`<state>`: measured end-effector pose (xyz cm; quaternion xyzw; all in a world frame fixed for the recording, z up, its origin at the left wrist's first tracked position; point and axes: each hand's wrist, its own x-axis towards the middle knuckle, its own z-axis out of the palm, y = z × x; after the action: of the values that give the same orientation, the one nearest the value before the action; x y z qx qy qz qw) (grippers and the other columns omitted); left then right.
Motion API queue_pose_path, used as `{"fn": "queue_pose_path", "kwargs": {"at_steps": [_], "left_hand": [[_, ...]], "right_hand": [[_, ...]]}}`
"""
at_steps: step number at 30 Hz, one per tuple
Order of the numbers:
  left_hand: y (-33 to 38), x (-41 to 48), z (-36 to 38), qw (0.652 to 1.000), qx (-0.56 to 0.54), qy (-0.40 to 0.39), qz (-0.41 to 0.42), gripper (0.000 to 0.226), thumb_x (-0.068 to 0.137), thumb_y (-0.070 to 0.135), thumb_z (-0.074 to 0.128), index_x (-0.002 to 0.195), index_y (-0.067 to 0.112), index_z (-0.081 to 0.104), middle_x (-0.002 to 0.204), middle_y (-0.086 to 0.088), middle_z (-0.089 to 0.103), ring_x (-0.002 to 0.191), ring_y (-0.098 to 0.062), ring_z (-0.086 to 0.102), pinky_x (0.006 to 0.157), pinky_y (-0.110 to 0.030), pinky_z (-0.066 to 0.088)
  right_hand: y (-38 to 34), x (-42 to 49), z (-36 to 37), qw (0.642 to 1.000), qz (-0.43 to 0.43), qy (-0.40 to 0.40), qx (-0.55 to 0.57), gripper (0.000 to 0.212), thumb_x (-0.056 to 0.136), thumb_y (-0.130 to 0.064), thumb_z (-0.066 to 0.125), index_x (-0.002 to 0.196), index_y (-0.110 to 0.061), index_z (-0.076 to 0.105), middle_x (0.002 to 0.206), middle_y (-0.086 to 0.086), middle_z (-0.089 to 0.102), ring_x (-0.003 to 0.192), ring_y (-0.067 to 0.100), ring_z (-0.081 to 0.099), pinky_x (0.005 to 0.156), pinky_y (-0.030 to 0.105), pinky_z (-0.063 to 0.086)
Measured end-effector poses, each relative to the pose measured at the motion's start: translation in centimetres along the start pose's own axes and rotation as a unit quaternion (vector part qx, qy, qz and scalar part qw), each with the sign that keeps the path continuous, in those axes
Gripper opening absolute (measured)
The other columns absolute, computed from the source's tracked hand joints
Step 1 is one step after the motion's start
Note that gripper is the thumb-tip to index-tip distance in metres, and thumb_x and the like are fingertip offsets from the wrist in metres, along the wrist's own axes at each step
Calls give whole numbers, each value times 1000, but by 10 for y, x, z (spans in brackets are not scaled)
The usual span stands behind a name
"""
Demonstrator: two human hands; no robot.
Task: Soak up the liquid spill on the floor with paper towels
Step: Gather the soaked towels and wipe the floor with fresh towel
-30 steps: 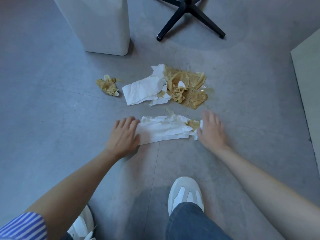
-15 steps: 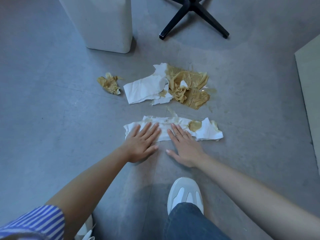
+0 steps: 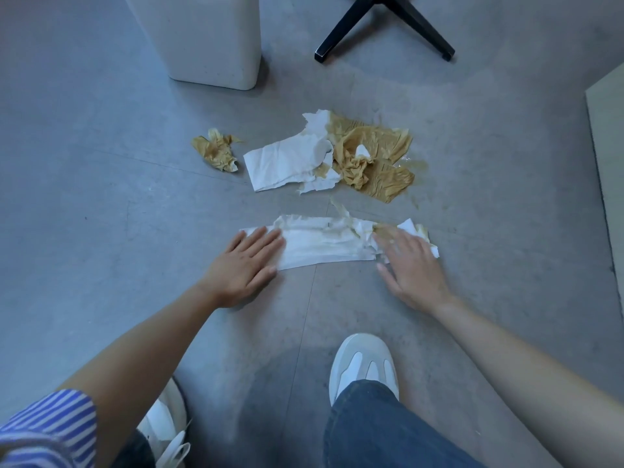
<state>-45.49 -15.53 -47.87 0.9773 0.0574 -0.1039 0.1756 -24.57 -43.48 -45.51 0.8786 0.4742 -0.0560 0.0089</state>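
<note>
1. Flat and unpinching, the left hand (image 3: 246, 265) in the head view lies palm down with straight fingers on the left end of the long white paper towel strip (image 3: 324, 244). The right hand (image 3: 412, 268) presses its right end the same way, fingers spread. Neither curls round anything.
2. That strip lies across the grey floor (image 3: 101, 231) between the hands, ahead of a white shoe (image 3: 363, 363). It is mostly white, with faint yellow staining and a brown blotch by the right fingertips.
3. Beyond it and apart from it, a heap of brown soaked paper towels (image 3: 371, 163) touches a torn, mostly dry white sheet (image 3: 287, 163). A small crumpled brown wad (image 3: 216, 153) lies near on the left.
4. A thin brownish wet film (image 3: 413, 163) shows at the heap's right edge.
5. Judging by this, most of the spill is absorbed. What remains is that film, the smears under the strip, and gathering the used towels.
6. Farther off stand a white square container (image 3: 209, 38) and black chair legs (image 3: 341, 35).
</note>
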Motion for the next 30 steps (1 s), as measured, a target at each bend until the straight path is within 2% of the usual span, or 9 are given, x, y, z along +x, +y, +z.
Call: {"fn": "queue_pose_path", "kwargs": {"at_steps": [3,7,9,11,13,17,19,25,30], "left_hand": [[1,8,-9,996,-25,65,-56,63,87,48,32,136,12,48,139,-7,48,122,-31,47,97,-41,37],[6,25,-19,967,-134,116,-182,43,86,35,60,120,10,56,104,-8,58,99,-30,48,83,-38,40],[9,29,-22,958,-173,98,-205,34,83,33,69,108,14,57,86,0,58,93,-22,44,72,-35,38],[12,31,-21,959,-184,72,-206,21,83,29,69,91,15,56,77,1,55,91,-20,42,64,-32,31],[15,31,-19,964,-177,68,-189,19,84,24,67,78,14,52,75,-1,51,87,-23,41,61,-31,23],[22,29,-20,972,-175,64,-145,24,80,17,70,71,12,48,65,3,42,78,-30,48,60,-31,25],[24,29,-25,969,-189,38,-155,18,76,15,73,76,12,56,65,1,49,79,-31,55,59,-31,28],[23,33,-45,941,-198,-157,-225,39,67,22,82,104,18,69,99,-2,61,88,-19,55,67,-26,43],[23,27,-44,943,-130,-216,-218,22,63,24,82,73,18,64,68,2,54,64,-15,52,48,-22,36]], "right_hand": [[9,7,-6,975,221,32,-9,52,82,-26,56,130,-7,48,127,21,50,113,38,49,89,44,40],[25,23,-8,889,409,-32,205,47,82,-21,61,125,-7,49,125,17,56,118,36,46,95,42,39],[27,30,-11,848,434,-40,301,35,80,-21,64,112,-9,61,106,10,65,102,29,58,82,34,46],[26,34,-16,819,435,-33,373,23,76,-16,63,96,-5,69,82,6,65,76,22,57,61,28,42],[26,35,-19,807,433,-23,401,20,74,-12,62,89,-1,71,72,7,60,65,21,51,55,26,37],[37,28,-21,824,432,-15,366,19,75,-8,61,87,3,69,73,17,59,69,18,50,55,26,36],[43,21,-22,834,420,-44,354,13,76,-8,62,81,3,68,70,11,56,68,18,49,53,26,34],[52,1,-22,845,370,-119,367,24,77,-5,66,58,-14,55,56,2,45,54,13,38,53,27,30],[51,-7,-19,890,281,-203,297,21,76,-4,64,62,-18,57,58,1,50,58,17,44,53,27,31]]}}
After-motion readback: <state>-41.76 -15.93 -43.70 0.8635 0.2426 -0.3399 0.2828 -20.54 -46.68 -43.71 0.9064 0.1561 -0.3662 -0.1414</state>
